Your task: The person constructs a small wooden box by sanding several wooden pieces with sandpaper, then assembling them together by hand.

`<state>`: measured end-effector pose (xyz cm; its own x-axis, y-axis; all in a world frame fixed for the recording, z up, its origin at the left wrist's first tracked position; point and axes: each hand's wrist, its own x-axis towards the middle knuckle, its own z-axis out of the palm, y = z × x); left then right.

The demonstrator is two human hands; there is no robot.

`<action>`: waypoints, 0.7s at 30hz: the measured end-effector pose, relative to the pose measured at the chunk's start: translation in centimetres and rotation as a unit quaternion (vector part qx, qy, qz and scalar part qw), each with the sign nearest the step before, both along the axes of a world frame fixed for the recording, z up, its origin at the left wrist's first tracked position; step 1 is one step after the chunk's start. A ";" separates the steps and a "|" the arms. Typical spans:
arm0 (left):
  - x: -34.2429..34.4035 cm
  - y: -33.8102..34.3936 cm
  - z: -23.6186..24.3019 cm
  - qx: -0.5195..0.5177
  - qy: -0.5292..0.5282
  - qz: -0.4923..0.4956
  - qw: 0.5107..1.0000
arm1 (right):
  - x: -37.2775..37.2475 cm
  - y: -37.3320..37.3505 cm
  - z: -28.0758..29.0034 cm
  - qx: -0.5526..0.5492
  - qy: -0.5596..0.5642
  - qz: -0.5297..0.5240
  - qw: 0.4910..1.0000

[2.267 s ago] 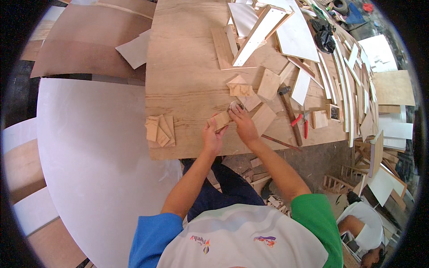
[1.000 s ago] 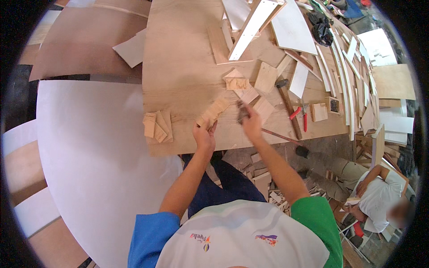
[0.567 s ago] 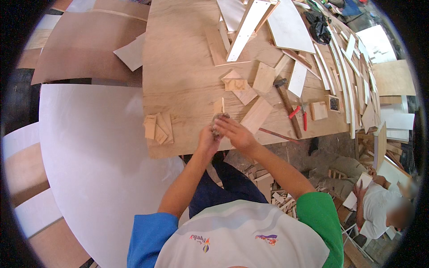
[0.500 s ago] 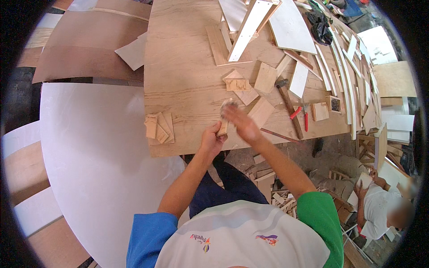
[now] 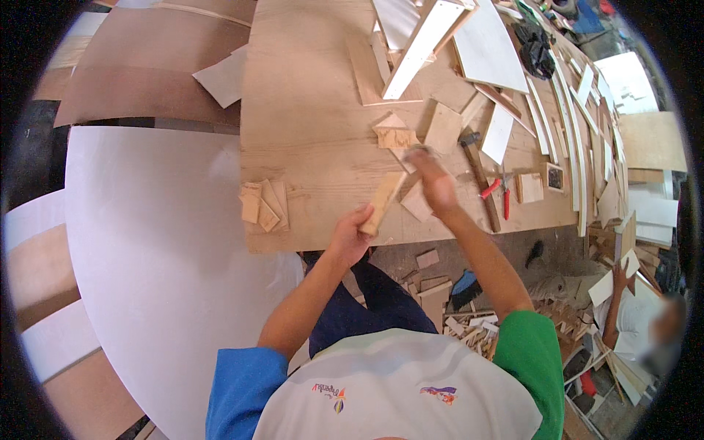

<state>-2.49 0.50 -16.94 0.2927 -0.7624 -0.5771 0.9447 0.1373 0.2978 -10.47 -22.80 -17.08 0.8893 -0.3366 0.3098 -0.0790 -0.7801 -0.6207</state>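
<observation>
In my left hand point(image 5: 352, 233) is a narrow, light strip of wood point(image 5: 386, 199), gripped at its near end and tilted up and to the right. My right hand point(image 5: 438, 187) is beyond the strip's right side, apart from it. Motion smears its fingers, which look curled around something small and dark that I cannot make out. Just past the right hand, small wooden pieces point(image 5: 396, 138) lie on the plywood table point(image 5: 308, 132). Near the table's left edge is a small pile of thin wooden pieces point(image 5: 273, 204).
To the right lie a hammer point(image 5: 480, 183), red-handled pliers point(image 5: 506, 202), a wood block point(image 5: 529, 188) and a small box point(image 5: 554, 176). A white-faced frame point(image 5: 422, 55) stands at the back. A large white panel point(image 5: 161, 220) borders the left; another person point(image 5: 636, 319) works at lower right.
My right hand has moved off the wood strip, to the right and away. The strip now shows more of its length in my left hand. The other person's arm has shifted.
</observation>
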 end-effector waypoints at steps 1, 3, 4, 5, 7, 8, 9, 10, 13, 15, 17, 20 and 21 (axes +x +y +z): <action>0.1 -0.1 0.8 0.037 -0.032 -0.017 0.999 | -0.4 -1.3 -0.1 0.027 0.020 -0.084 0.996; 0.8 0.2 1.4 0.048 -0.062 0.005 0.997 | -0.9 -1.9 2.1 0.123 0.063 -0.205 0.969; 0.6 0.4 1.5 0.052 -0.073 0.013 0.996 | -1.3 -1.5 1.5 0.121 0.067 -0.224 0.965; 0.6 0.8 0.5 0.041 -0.071 0.027 0.996 | -1.5 -0.9 0.8 0.117 0.067 -0.242 0.961; 1.4 2.3 -2.4 0.022 -0.076 0.061 0.995 | -0.5 2.4 1.0 0.200 0.074 -0.238 0.947; 1.3 1.6 -2.7 -0.001 -0.057 0.078 0.995 | -1.1 3.3 -0.8 0.232 0.146 -0.241 0.931; 1.3 1.3 -2.9 -0.019 -0.040 0.097 0.994 | -1.6 5.1 -2.5 0.176 0.093 -0.199 0.959; 1.5 1.2 -3.2 -0.035 -0.024 0.116 0.992 | -1.6 7.0 -3.0 0.242 0.089 -0.179 0.950; 2.4 1.4 -4.8 -0.060 -0.143 0.067 0.986 | -1.4 10.1 -3.5 0.362 0.060 -0.167 0.915; 2.5 1.4 -4.7 -0.052 -0.155 0.083 0.983 | -0.9 10.5 -2.7 0.396 0.066 -0.174 0.899; 2.6 1.4 -4.4 -0.031 -0.157 0.099 0.982 | -0.4 11.3 0.4 0.395 0.099 -0.173 0.897; 2.1 0.8 -3.0 0.023 -0.087 0.116 0.989 | 0.9 12.5 3.6 0.209 0.004 -0.028 0.977; 2.1 0.9 -2.5 0.050 -0.028 0.122 0.991 | 1.2 12.9 3.7 0.112 -0.051 0.047 0.991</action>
<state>-0.37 1.39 -19.40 0.4947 -0.6048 -0.6241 0.8688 0.3257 0.3731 -9.30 -9.86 -13.36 0.8882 -0.3240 0.3259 0.0590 -0.6229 -0.7801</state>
